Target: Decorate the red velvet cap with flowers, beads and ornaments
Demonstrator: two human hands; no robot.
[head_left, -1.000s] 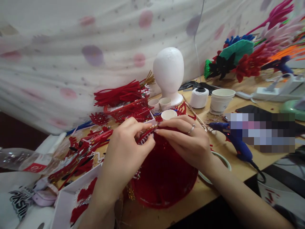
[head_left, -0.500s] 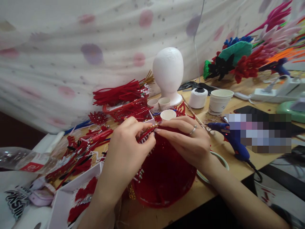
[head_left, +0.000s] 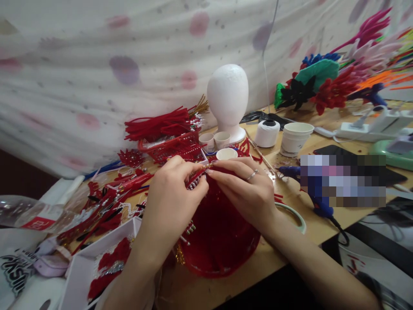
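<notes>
A deep red, bowl-shaped piece [head_left: 226, 237], perhaps a hat or headdress, lies with its hollow toward me, below both hands. Along its upper left edge run a thin gold beaded trim [head_left: 209, 166] and a row of silvery beads [head_left: 195, 180]. My left hand [head_left: 176, 193] pinches this beaded edge between thumb and fingers. From the right, my right hand [head_left: 250, 183], with a ring on one finger, presses its fingertips together on the same trim. Strands of small beads [head_left: 190, 227] hang below my left hand. The exact spot between the fingertips is partly hidden.
Behind stand a white foam head [head_left: 228, 99], a thread cone [head_left: 267, 132] and paper cups [head_left: 295, 138]. A blue glue gun [head_left: 289, 172] lies right. Left are a red basket [head_left: 180, 144], a white box [head_left: 75, 275] with red pieces, and a plastic bottle [head_left: 19, 211].
Both hands and the red piece have shifted slightly left and up. The left pinch has moved a little along the beaded edge; both hands keep their hold.
</notes>
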